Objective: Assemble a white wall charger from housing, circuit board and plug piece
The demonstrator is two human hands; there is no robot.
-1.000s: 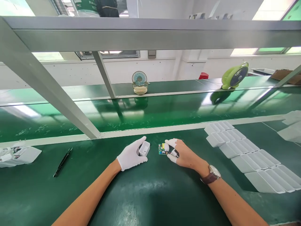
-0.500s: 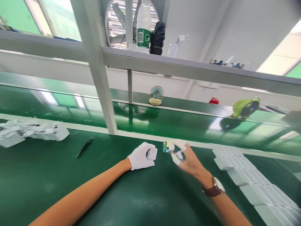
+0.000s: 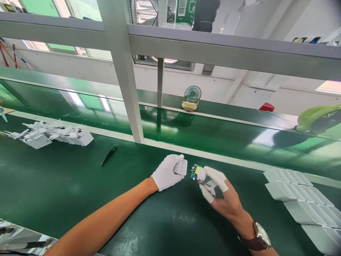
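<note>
My left hand (image 3: 166, 173), in a white glove, grips a small white plastic housing (image 3: 181, 166) above the green table (image 3: 80, 192). Just to its right, my right hand (image 3: 218, 192), with white finger cots on its fingertips and a watch on the wrist, pinches a small green circuit board (image 3: 196, 172) by its edge. The board sits a few centimetres from the housing's right side, not touching it.
Black tweezers (image 3: 109, 154) lie on the table to the left. A heap of white parts (image 3: 50, 134) sits at far left, and rows of white housings (image 3: 301, 199) at right. A grey post (image 3: 125, 81) rises behind the hands; two small fans (image 3: 191, 97) stand beyond the conveyor belt.
The view has swung left and down. Both hands have kept their grip, and the board and housing stay close together, slightly lower in view.
</note>
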